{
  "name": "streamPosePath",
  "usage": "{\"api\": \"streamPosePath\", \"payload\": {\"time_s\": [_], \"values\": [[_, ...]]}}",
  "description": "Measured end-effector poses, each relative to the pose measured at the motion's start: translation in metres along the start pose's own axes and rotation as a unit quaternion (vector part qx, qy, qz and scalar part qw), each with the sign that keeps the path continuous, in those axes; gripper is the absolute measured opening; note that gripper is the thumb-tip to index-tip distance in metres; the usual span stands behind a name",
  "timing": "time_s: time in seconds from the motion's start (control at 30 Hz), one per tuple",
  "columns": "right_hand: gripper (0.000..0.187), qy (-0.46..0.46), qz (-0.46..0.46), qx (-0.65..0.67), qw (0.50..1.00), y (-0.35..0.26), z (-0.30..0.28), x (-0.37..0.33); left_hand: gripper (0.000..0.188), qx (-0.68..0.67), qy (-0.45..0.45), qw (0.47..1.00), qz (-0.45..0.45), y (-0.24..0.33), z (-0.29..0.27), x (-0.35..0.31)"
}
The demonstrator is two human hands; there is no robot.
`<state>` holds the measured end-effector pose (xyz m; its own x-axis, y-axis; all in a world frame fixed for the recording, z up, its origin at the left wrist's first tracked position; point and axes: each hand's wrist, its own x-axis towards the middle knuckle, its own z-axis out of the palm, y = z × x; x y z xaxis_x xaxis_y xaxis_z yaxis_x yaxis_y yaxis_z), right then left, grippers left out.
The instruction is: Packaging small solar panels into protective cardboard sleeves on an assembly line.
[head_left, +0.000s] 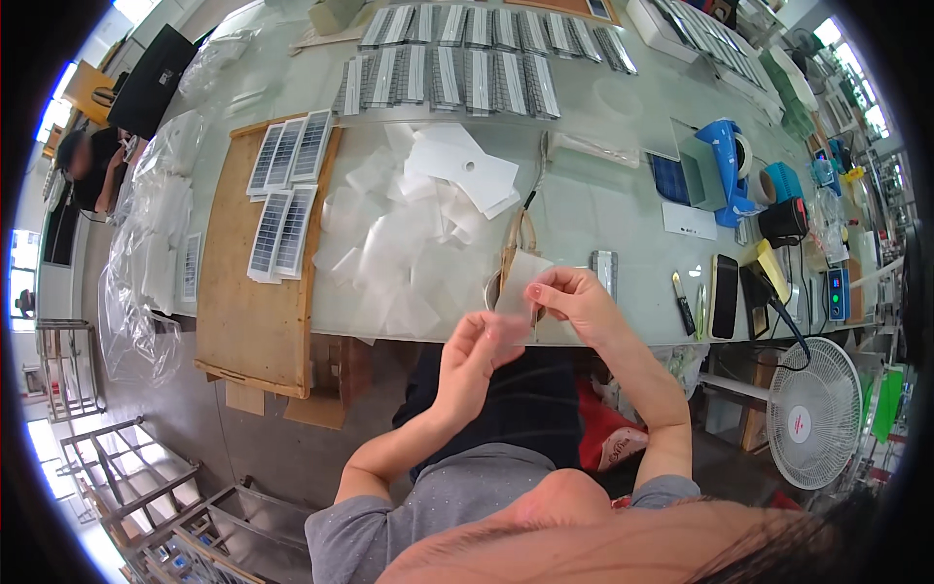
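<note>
A small translucent white sheet [520, 279] is pinched between the thumb and fingers of my right hand [576, 304]. My left hand [474, 358] is at the sheet's lower end, its fingers drawn together. Its fingertips are smeared by motion, so what they hold cannot be made out. Behind the sheet lies a tool with tan handles [526, 234], partly hidden. A small silver-grey panel [604, 271] rests on the table just beyond my right hand. To the left of my hands spreads a loose pile of translucent white sheets [389, 255], with white cards [457, 161] on top.
Rows of striped panels [448, 78] line the table's far side. A wooden board [255, 326] at left carries several solar panels [282, 229]. On the right are a knife [683, 304], a phone [724, 297], a blue tape dispenser [722, 175] and a white fan [814, 414].
</note>
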<state>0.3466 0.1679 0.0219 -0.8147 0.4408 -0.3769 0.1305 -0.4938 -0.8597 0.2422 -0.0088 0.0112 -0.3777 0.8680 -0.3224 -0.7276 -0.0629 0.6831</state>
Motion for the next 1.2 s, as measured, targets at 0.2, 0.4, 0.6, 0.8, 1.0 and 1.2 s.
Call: {"api": "streamPosePath", "payload": {"time_s": [0.2,0.4,0.6,0.8,1.0,1.2], "values": [[0.013,0.091,-0.164,-0.462,0.867,-0.002,-0.009,0.013,0.016,0.259,-0.036,0.959,-0.105,-0.016,-0.022,-0.015],[0.015,0.104,-0.231,-0.510,0.822,0.006,-0.016,0.021,0.025,0.659,-0.113,0.579,0.467,-0.009,-0.057,0.011],[0.017,0.143,-0.250,-0.478,0.830,0.018,-0.021,0.026,0.024,0.615,-0.138,0.609,0.482,-0.006,-0.059,0.033],[0.017,0.182,-0.269,-0.479,0.815,0.022,-0.026,0.033,0.018,0.586,-0.101,0.681,0.428,-0.006,-0.053,0.036],[0.019,0.175,-0.267,-0.494,0.809,0.023,-0.028,0.034,0.020,0.604,-0.129,0.644,0.453,0.000,-0.051,0.038],[0.036,0.258,-0.249,-0.509,0.783,0.007,-0.039,0.014,0.033,0.632,-0.144,0.599,0.470,0.000,-0.050,0.031]]}}
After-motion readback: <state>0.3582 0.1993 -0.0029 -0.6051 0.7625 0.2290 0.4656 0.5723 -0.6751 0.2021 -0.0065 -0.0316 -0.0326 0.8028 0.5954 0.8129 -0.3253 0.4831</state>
